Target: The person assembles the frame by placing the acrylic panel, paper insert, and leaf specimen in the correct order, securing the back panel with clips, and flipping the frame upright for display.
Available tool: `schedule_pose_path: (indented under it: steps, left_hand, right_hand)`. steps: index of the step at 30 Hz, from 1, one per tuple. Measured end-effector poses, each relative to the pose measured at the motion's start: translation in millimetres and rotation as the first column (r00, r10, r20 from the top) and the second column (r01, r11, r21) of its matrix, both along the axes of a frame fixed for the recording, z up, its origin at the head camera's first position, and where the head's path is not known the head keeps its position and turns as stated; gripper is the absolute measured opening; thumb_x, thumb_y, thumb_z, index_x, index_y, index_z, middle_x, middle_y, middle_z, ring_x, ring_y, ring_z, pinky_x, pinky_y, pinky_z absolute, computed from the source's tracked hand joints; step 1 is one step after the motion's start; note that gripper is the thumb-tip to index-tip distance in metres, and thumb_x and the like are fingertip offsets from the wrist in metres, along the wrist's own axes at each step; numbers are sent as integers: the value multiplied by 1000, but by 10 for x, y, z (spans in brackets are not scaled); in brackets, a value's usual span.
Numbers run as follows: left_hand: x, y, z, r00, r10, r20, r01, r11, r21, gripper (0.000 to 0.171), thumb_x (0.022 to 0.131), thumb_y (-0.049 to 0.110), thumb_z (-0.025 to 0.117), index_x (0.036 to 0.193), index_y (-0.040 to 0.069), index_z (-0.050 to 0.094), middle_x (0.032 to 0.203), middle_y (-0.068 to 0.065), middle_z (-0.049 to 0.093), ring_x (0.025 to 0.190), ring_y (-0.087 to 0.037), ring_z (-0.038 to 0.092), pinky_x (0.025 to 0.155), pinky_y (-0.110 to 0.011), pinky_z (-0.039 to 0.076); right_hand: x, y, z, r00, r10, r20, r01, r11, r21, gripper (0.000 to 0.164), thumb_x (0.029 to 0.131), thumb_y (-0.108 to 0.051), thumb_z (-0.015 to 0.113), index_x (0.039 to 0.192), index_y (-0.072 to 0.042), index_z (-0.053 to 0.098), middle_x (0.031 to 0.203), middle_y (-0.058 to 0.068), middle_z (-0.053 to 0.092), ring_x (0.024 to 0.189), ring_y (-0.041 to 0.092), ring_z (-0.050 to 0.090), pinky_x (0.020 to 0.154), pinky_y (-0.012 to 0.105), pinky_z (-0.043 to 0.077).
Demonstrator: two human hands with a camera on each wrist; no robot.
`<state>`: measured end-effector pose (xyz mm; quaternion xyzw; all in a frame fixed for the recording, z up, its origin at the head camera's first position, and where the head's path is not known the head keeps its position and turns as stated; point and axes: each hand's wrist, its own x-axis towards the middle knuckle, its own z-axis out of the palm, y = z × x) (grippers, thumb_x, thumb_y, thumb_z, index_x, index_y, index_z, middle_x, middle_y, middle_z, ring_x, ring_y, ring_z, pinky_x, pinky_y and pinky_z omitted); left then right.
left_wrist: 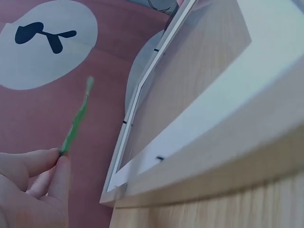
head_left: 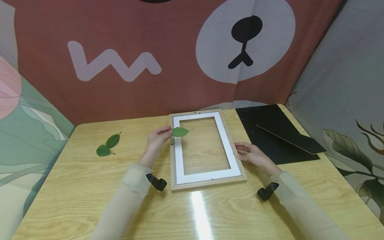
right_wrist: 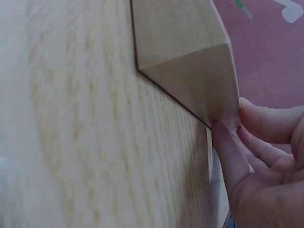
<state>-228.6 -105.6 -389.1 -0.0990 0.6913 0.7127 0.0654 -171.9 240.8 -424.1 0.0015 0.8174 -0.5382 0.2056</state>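
Between thumb and finger, my left hand [head_left: 157, 141] pinches a green leaf [head_left: 180, 132] by one end. The leaf is held over the left side of a wooden picture frame [head_left: 208, 185], its stem pointing right. In the left wrist view the leaf [left_wrist: 76, 126] appears edge-on, apart from the frame. Inside the frame lies a white mat [head_left: 179, 156] around a see-through opening. At the right side of the frame is my right hand [head_left: 253, 156]. The right wrist view shows its thumb and forefinger gripping the frame's edge [right_wrist: 199, 80], which rests on the table.
Two more green leaves [head_left: 108, 146] lie together on the left of the wooden table [head_left: 75, 186]. Black boards [head_left: 264, 116] lie on the right, one propped at an angle and jutting past the table's right edge. A patterned cloth [head_left: 135, 96] hangs behind the table.
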Motion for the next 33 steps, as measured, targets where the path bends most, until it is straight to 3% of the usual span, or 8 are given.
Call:
schedule_pose_path:
  steps: [5, 13, 20, 24, 27, 30, 33]
  left_hand:
    - [-58, 97, -44, 1000, 5, 13, -6, 1000, 28, 44, 93, 2, 57, 135, -7, 47, 135, -25, 53, 102, -12, 61, 103, -30, 48]
    - [-170, 317, -145, 999, 40, 3, -40, 999, -7, 35, 91, -1, 60, 126, -7, 57, 127, -24, 60, 78, 0, 60, 88, -25, 56]
    - [-251, 447, -200, 994, 99, 36, -101, 994, 45, 34, 90, -4, 59, 124, -8, 58, 120, -22, 60, 85, -10, 60, 102, -41, 50]
    - [-288, 490, -187, 993, 113, 41, -114, 993, 34, 35, 91, -2, 59, 125, -10, 56, 123, -21, 57, 83, -10, 59, 101, -39, 51]
    - [-336, 493, -231, 995, 102, 21, -103, 994, 44, 32, 89, 0, 62, 120, -9, 61, 120, -20, 62, 85, -12, 62, 93, -34, 55]
    - [-651, 426, -714, 994, 60, -87, -50, 992, 117, 23, 83, 1, 71, 106, -3, 70, 103, -13, 70, 81, -13, 67, 77, -26, 60]
    - [-975, 393, -1140, 993, 24, -113, -10, 992, 123, 21, 81, -1, 71, 101, -1, 71, 94, -12, 71, 79, -17, 70, 71, -26, 61]
  right_hand:
    - [-2, -4, 0, 1000, -10, 1, 10, 1000, 4, 60, 95, -8, 55, 146, 7, 27, 149, 29, 33, 138, 40, 35, 112, 46, 36]
    - [-2, 17, -4, 1000, 2, -10, -2, 1000, 3, 60, 96, -10, 54, 146, 6, 27, 149, 29, 33, 138, 41, 35, 113, 48, 35]
    - [0, 17, -20, 1000, 9, -5, -9, 1000, -5, 59, 96, -10, 54, 146, 6, 27, 149, 29, 33, 138, 41, 35, 113, 47, 36]
    - [6, 13, -10, 1000, -2, 2, 2, 1000, 12, 60, 96, -11, 55, 146, 6, 27, 150, 29, 33, 139, 41, 35, 113, 48, 36]
    - [5, 7, -6, 1000, -9, 8, 8, 1000, 13, 60, 96, -10, 54, 147, 6, 27, 150, 29, 32, 139, 41, 34, 113, 48, 35]
    - [4, -1, -8, 1000, -14, 13, 14, 1000, 14, 60, 96, -9, 54, 147, 5, 27, 150, 28, 33, 139, 41, 34, 113, 48, 35]
    - [4, -5, -10, 1000, -13, 12, 13, 1000, 10, 59, 96, -8, 54, 146, 6, 27, 150, 29, 33, 139, 41, 35, 113, 48, 35]
